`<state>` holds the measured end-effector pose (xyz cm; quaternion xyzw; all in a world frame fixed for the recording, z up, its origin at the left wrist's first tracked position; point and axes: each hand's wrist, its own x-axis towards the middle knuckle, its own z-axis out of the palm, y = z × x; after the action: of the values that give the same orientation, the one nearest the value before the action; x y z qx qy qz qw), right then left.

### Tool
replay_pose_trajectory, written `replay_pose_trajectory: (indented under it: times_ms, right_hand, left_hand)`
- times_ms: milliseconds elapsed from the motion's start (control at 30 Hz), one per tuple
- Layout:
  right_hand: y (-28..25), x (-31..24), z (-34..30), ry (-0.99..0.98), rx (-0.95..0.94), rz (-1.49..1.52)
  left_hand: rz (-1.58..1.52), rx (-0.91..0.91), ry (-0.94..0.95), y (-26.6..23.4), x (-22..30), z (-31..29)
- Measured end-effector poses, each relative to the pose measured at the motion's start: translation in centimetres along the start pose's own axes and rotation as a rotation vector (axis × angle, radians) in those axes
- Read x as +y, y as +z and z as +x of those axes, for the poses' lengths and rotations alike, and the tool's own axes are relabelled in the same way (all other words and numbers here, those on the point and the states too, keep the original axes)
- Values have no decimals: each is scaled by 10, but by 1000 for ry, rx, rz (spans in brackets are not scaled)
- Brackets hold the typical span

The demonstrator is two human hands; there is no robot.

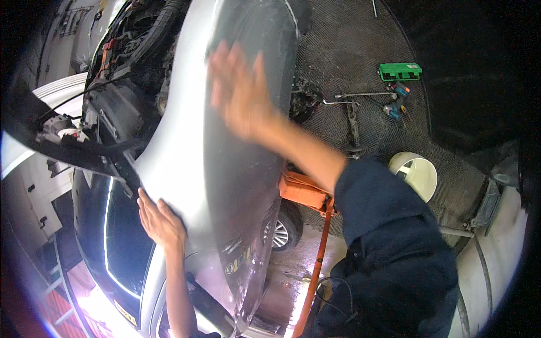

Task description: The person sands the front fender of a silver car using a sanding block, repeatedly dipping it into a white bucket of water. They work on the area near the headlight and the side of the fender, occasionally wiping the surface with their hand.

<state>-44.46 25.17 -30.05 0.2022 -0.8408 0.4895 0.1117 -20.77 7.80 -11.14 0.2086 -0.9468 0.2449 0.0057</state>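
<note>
A silver car fender [181, 115] runs down the middle of the view, its outer side [242, 169] dark grey. My right hand [242, 93] is over the upper part of that side, palm toward it, fingers stretched and somewhat apart, blurred by motion. Whether it touches the surface I cannot tell. My left hand [162, 221] lies flat on the fender's inner edge near the windshield [115, 236], fingers extended, holding nothing. Toward the bottom, the grey side ends in a glossy, wrinkled, sheet-like part [248, 270] with small printed marks.
The engine bay [127, 96] lies exposed on the left. Right of the fender stand an orange floor jack [304, 191] with a long handle [316, 270] and a wheel [280, 234]. On the textured floor are a white bucket [431, 177], a green tray [400, 71] and cordless power tools [393, 111].
</note>
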Motion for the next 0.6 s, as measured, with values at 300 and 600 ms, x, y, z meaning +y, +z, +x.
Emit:
replay_pose_trajectory:
  times_ms: [300,600]
  right_hand:
    - [-10,99,2,-58,36,63]
    - [48,25,-265,-18,-148,223]
  left_hand:
    - [-39,42,35,-3,15,9]
    - [-77,82,29,0,15,11]
